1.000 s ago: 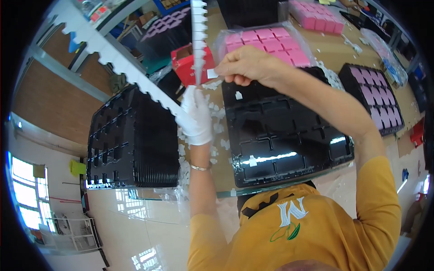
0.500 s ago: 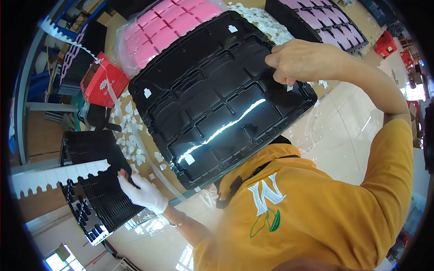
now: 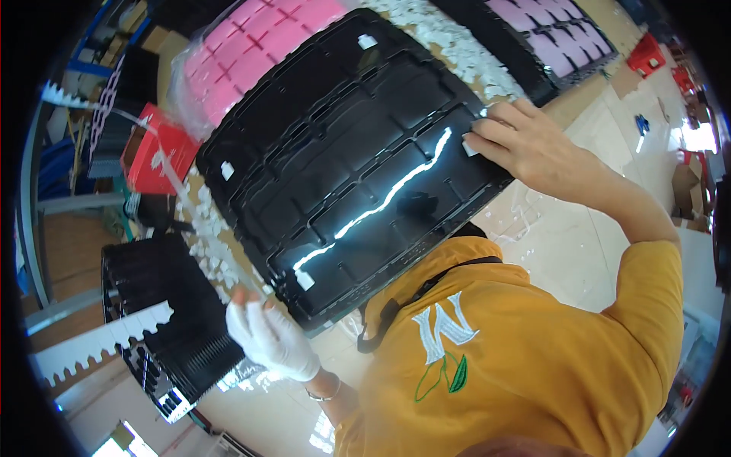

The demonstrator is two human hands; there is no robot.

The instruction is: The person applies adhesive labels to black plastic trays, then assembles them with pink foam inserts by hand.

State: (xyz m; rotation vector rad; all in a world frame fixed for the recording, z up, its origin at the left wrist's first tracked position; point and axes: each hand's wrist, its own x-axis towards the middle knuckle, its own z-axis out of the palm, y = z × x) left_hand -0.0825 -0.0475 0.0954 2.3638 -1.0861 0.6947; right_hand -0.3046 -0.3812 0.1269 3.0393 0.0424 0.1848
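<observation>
A large black plastic tray with moulded compartments lies slantwise in front of me, with a bright streak of reflected light across it. Small white pieces sit near its corners. My right hand, bare, grips the tray's right edge, fingers over the rim beside another white piece. My left hand wears a white glove with bare fingertips showing. It is open, close to the tray's lower left corner; whether it touches the tray I cannot tell.
Left of the tray stand a stack of black trays, a white notched strip and a red box. Beyond it are pink blocks in clear plastic, scattered white scraps and a black tray with pink pieces.
My left hand has moved right, from beside the stack towards the tray's corner. My right hand has shifted from above the tray to its right edge. The reflection on the tray has changed.
</observation>
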